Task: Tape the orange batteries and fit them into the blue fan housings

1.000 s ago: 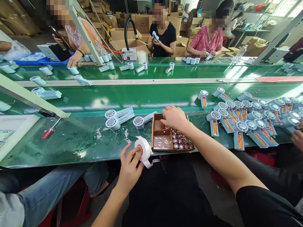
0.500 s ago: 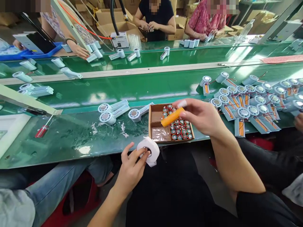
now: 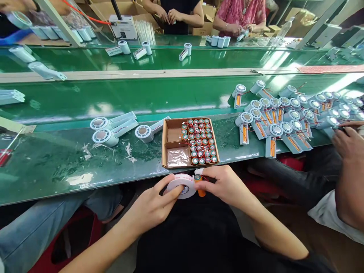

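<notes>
Left hand (image 3: 153, 206) grips round white tape roll (image 3: 182, 185); right hand (image 3: 224, 185) grips orange cylindrical battery (image 3: 200, 187).

Held in the left hand (image 3: 150, 206), the roll of tape (image 3: 182, 185) is white with faint red marks along its edge. Touching it, in the right hand (image 3: 224, 185), the battery (image 3: 200, 185) is orange with a green top. Just beyond the grip, the cardboard box (image 3: 170, 134) is brown, and the cells (image 3: 200, 140) in it are green-ringed with red wires. Farther out, the belt (image 3: 71, 167) is dark green, flecked with white scraps. To the right of the grip, the fan shells (image 3: 280, 129) are pale blue-grey with orange strips.
</notes>
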The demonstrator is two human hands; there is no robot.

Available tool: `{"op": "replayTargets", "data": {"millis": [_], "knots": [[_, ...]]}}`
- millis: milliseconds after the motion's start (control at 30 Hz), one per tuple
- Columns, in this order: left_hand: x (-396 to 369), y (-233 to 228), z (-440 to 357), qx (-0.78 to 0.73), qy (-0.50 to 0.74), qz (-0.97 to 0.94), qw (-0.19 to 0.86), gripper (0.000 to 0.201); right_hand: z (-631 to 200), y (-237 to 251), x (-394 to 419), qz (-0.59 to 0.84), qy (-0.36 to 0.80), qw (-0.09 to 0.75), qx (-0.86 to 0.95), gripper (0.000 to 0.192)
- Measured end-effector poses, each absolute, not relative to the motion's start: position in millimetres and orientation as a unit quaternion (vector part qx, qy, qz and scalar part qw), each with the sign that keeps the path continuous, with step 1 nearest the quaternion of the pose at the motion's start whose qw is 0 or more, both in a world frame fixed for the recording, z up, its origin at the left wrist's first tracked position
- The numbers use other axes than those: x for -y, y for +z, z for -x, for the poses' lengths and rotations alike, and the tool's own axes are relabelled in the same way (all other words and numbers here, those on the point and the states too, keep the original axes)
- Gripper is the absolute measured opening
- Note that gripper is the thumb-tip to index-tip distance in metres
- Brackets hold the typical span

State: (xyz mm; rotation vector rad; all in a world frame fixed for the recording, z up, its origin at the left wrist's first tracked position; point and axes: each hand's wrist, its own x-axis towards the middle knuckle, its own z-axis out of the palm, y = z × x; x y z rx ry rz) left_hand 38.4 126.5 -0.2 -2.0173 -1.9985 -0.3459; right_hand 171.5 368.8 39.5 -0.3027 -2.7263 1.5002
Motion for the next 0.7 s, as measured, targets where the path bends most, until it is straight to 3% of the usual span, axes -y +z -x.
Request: {"op": "replayTargets", "data": {"millis": [67, 133, 333, 433, 600, 700], "knots": [[-129, 4, -42, 0.693, -0.098, 0.698, 0.154, 0.036, -183, 33, -367, 0.126, 0.511, -0.019, 0.85, 0.016], [-132, 7, -48, 0.699, -0.106, 0.689, 0.159, 0.033, -193, 22, -363, 0.17, 0.57, 0.002, 0.804, 0.016], [-147, 7, -66, 0.724, -0.187, 0.632, 0.206, 0.038, -195, -15, -329, 0.289, 0.746, 0.306, 0.516, 0.051], [-153, 2, -77, 0.74, -0.23, 0.598, 0.206, 0.037, -190, -19, -309, 0.297, 0.77, 0.36, 0.435, 0.057], [-158, -11, -109, 0.756, -0.275, 0.572, 0.156, 0.038, -186, -13, -324, 0.284, 0.774, 0.315, 0.469, 0.062], [-147, -19, -108, 0.762, -0.307, 0.557, 0.124, 0.037, -190, 7, -379, 0.289, 0.69, 0.424, 0.511, 0.052]]}}
